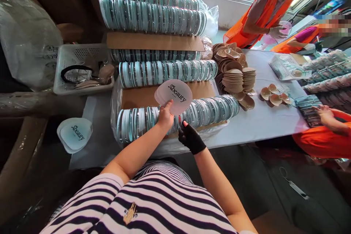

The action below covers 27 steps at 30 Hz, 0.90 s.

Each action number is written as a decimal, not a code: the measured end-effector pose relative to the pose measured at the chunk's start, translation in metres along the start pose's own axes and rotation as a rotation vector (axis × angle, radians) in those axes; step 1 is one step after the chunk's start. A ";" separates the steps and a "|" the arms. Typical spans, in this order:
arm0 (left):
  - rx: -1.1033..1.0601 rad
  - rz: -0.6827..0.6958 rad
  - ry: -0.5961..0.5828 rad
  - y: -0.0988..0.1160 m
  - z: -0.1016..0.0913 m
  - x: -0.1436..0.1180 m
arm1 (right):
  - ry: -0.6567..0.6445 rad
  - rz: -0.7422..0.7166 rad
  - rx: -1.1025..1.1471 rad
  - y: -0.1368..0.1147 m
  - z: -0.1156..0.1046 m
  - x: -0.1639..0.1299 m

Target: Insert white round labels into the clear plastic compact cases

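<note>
My left hand (166, 115) is bare and closed on a few thin, pale, rounded sheets (179, 93) printed with "beauty". They are held above a long row of clear and teal-edged round pieces (211, 111) standing on edge. My right hand (190, 139), in a black fingerless glove, is at the near side of that row. Its fingers are curled and the thumb is stretched along them; whatever is in its grip is hidden. A small red spot (180, 118) shows in the row just beyond the thumb.
Further rows (167, 71) lie behind, with cardboard (153, 41) between. Left stand a white basket (82, 49) and more printed sheets (75, 135). Brown oval pieces (233, 80) are piled right on the white table (263, 120). People in orange vests (260, 14) work nearby.
</note>
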<state>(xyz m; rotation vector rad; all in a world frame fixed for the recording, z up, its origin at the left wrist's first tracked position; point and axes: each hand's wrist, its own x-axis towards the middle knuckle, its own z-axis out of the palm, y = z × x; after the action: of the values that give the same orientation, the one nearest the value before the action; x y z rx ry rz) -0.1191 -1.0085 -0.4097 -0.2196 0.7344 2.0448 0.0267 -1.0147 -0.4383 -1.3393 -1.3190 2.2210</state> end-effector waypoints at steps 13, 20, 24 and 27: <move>0.196 0.093 -0.013 -0.006 -0.008 -0.031 | 0.622 -0.898 -0.805 -0.070 -0.005 -0.017; 0.146 0.013 0.060 0.021 -0.007 -0.031 | 0.924 -0.802 -0.655 -0.059 0.020 -0.014; 0.033 0.073 0.118 0.049 0.001 -0.009 | 1.071 -0.740 -0.706 -0.059 -0.013 -0.050; 0.032 0.031 0.025 0.054 0.000 0.002 | 0.977 -0.584 -0.979 -0.026 -0.017 -0.091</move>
<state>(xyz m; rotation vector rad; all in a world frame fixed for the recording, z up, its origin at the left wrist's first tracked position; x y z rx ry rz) -0.1641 -1.0289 -0.3884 -0.2172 0.7896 2.0616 0.0844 -1.0434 -0.3669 -1.6141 -1.9729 0.3224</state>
